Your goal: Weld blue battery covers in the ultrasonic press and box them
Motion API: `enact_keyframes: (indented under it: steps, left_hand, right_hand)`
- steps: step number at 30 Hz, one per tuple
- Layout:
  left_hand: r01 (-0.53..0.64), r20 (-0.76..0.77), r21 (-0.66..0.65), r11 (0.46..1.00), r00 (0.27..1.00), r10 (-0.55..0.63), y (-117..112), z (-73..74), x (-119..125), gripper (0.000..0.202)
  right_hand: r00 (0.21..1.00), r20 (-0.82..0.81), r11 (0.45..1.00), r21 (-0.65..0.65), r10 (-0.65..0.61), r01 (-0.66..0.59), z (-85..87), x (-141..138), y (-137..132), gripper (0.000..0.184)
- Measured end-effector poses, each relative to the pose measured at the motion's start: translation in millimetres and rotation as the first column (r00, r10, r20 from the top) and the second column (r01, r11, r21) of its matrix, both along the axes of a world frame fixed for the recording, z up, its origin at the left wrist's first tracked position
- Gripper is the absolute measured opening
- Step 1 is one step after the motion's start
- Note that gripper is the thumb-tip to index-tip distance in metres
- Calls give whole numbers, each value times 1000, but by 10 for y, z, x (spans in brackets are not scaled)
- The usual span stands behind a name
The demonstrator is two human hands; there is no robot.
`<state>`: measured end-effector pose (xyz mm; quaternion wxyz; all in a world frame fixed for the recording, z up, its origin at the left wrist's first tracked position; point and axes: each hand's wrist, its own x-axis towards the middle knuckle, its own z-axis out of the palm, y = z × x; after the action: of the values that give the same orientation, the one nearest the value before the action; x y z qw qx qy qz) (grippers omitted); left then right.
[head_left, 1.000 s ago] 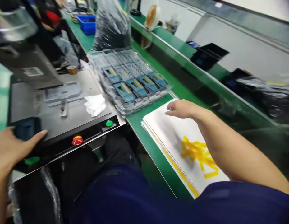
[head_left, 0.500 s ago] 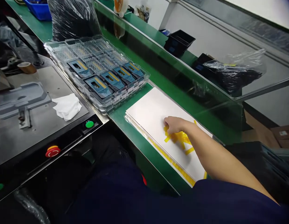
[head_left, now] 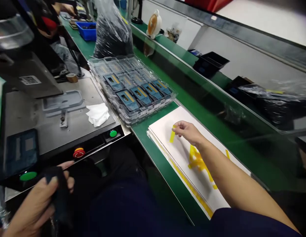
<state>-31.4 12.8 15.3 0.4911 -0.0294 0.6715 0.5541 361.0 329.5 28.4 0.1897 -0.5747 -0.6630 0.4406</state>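
Between thumb and fingers of my right hand (head_left: 189, 131) hangs a short strip of yellow tape (head_left: 172, 136), above a stack of white sheets (head_left: 161, 126). More yellow tape strips (head_left: 198, 160) cling in a jumbled cluster to the top sheet, partly behind my forearm. My left hand (head_left: 36, 205), low on the left, is closed round a dark plastic part (head_left: 61, 194); its shape is blurred and partly hidden by the fingers. Beyond the sheets, clear plastic trays (head_left: 128, 120) are stacked, with several blue-grey panels (head_left: 128, 99) lying in the top one.
Left stands a metal machine bed (head_left: 86, 128) with a grey fixture (head_left: 64, 102), a white cloth (head_left: 97, 115), green buttons (head_left: 113, 133) and a red stop button (head_left: 79, 152). A filled plastic bag (head_left: 113, 39) sits behind the trays. A clear partition runs along the green bench (head_left: 165, 177).
My right hand has lifted a yellow strip off the cluster and moved towards the sheets' far left. My left hand with the dark part has come into view. The view has swung left.
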Motion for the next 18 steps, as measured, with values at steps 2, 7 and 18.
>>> enact_keyframes:
  steps: [2, 7, 18]
  left_hand:
    - [-5, 113, -45, 999, 994, 10, -1, -70, 208, 59]
    - [-64, 204, 50, 997, 978, 53, 17, -235, 424, 37]
    - [-223, 317, 147, 964, 933, 168, 72, -236, 507, 38]
  right_hand:
    - [971, -235, 993, -114, -31, 4, -42, -319, -43, 41]
    - [878, -478, 936, -319, -23, -150, -167, -1146, -288, 45]
    - [799, -592, 810, -413, 109, -417, -440, -2174, -903, 37]
